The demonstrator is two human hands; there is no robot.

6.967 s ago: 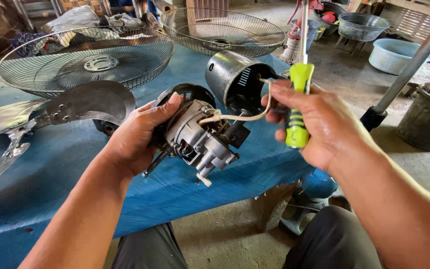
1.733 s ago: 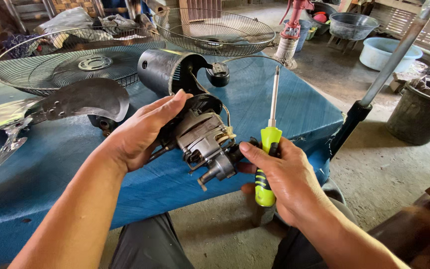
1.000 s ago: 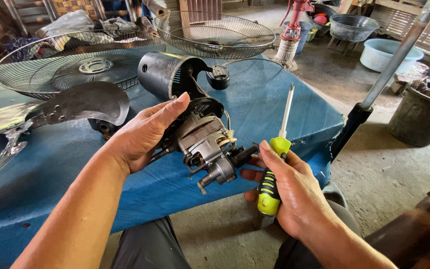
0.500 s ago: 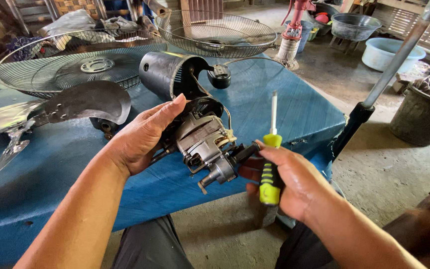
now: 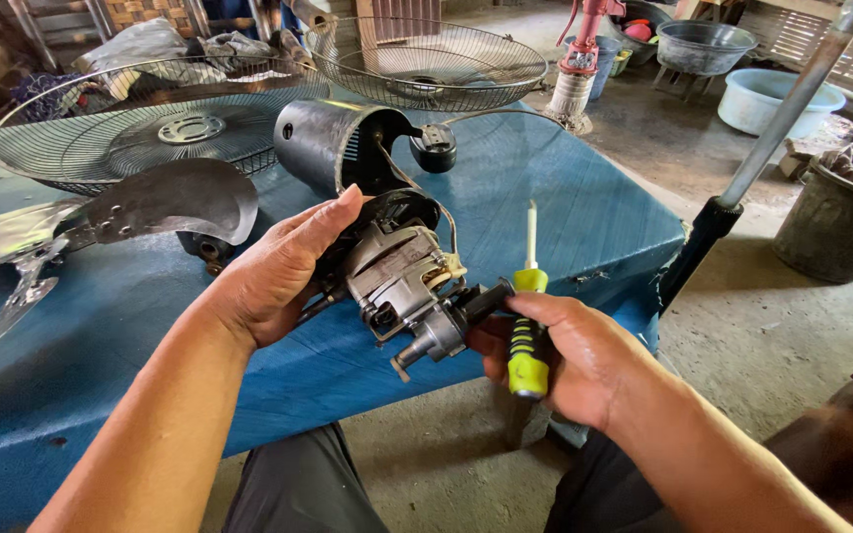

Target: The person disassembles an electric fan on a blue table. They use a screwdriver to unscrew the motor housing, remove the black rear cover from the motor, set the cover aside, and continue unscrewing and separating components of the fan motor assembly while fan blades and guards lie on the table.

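My right hand (image 5: 570, 355) grips a yellow-green screwdriver (image 5: 528, 326), shaft up, w/ fingers touching the fan motor (image 5: 402, 281). My left hand (image 5: 273, 276) cups the motor over the blue table (image 5: 565, 207) edge. Beyond: black motor housing (image 5: 333, 143), fan blade (image 5: 165, 202), two wire guards (image 5: 426, 64).

Bare fan motor (image 5: 402, 281), green-handled screwdriver (image 5: 528, 331) upright

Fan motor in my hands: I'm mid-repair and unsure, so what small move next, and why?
Probably swing the screwdriver tip down onto the fan motor. The right hand holds it pointing upward, away from the motor, while also pinching the motor's end; the left hand steadies the body.
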